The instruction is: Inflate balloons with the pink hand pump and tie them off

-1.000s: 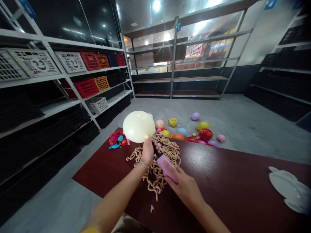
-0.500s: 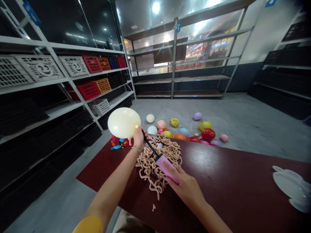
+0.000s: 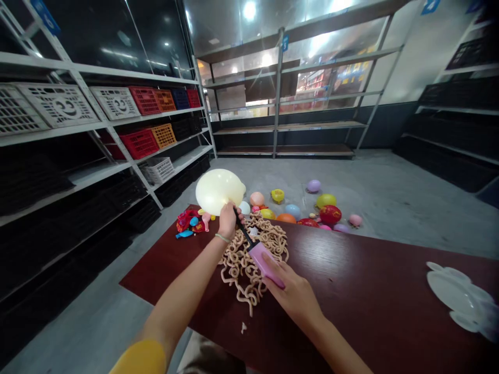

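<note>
A swollen pale cream balloon (image 3: pixel 219 191) sits over the far left part of the table. Its neck is pinched in my left hand (image 3: pixel 228 221), at the black nozzle end of a hand pump; the fingers hide the joint. My right hand (image 3: pixel 290 291) is wrapped round the pump's pink body (image 3: pixel 267 265). Beneath the pump lies a tangled heap of beige, string-like long balloons (image 3: pixel 244 270). Left of the heap are uninflated red, blue and pink balloons (image 3: pixel 191 222).
A white scalloped plate (image 3: pixel 456 291) lies at the right of the dark red table (image 3: pixel 362 280). Several coloured balloons (image 3: pixel 330 214) rest on the floor beyond. Shelves with crates (image 3: pixel 142 143) stand left; more shelves stand behind.
The cream balloon has swung right with my left hand, uncovering more of the small balloons on the table. The pump is slightly more upright, its black shaft showing less. The view has shifted a little.
</note>
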Available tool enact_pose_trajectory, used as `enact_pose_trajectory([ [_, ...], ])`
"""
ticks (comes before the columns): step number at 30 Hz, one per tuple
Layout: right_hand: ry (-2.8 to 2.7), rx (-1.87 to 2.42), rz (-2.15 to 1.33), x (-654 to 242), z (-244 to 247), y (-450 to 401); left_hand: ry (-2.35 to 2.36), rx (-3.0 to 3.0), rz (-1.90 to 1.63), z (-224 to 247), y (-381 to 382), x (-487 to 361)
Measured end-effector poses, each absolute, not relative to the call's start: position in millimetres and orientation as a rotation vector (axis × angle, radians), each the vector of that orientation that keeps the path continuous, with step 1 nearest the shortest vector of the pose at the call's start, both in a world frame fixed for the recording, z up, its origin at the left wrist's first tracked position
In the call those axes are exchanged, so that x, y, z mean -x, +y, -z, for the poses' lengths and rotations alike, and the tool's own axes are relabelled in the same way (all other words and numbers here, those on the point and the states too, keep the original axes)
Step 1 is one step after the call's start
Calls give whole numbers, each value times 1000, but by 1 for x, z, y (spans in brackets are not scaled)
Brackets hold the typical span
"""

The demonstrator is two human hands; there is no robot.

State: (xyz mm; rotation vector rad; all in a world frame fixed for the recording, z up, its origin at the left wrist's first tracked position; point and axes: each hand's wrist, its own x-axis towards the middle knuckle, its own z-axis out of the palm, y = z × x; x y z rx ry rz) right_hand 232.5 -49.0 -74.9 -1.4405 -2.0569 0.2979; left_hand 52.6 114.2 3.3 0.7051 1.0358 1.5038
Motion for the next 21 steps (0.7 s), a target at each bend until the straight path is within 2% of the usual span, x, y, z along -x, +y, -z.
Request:
enact_pose_trajectory([
  [5,-2060,1418,-290,-233,78,-49,1089,-696,-1570,-18,128,-42],
  [14,-1978,1442,-414,-239,77,-46,1051,-817,-1455,26,79,-95],
  [21,-2000,1402,-357,-231,72,-48,1044,-742,-1476,-5,113,-63],
])
